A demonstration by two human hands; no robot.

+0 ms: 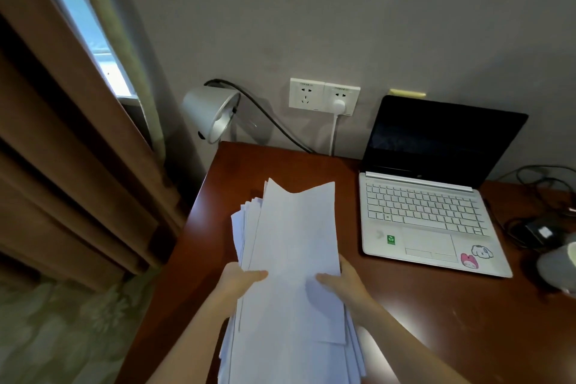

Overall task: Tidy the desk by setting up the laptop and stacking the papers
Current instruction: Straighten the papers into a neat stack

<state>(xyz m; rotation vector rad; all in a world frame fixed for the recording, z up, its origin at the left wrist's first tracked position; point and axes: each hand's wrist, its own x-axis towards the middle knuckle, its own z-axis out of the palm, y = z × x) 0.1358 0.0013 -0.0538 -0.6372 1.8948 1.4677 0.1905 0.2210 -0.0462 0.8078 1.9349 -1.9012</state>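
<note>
A loose stack of white papers point(290, 243) is held above the left part of the brown desk point(452, 315), its sheets fanned unevenly at the far left corner. My left hand point(240, 282) grips the stack's left edge, thumb on top. On the right edge, my right hand point(341, 282) holds it the same way. A white laptop point(427, 212) stands open at the right of the papers, its screen dark, with stickers on the palm rest.
A silver desk lamp point(212, 114) hangs over the desk's far left corner. Wall sockets point(324, 97) carry a white plug and cable. Black cables and a charger brick point(539, 232) lie right of the laptop. A grey rounded object point(558, 268) sits at the right edge. Brown curtains point(68, 165) are on the left.
</note>
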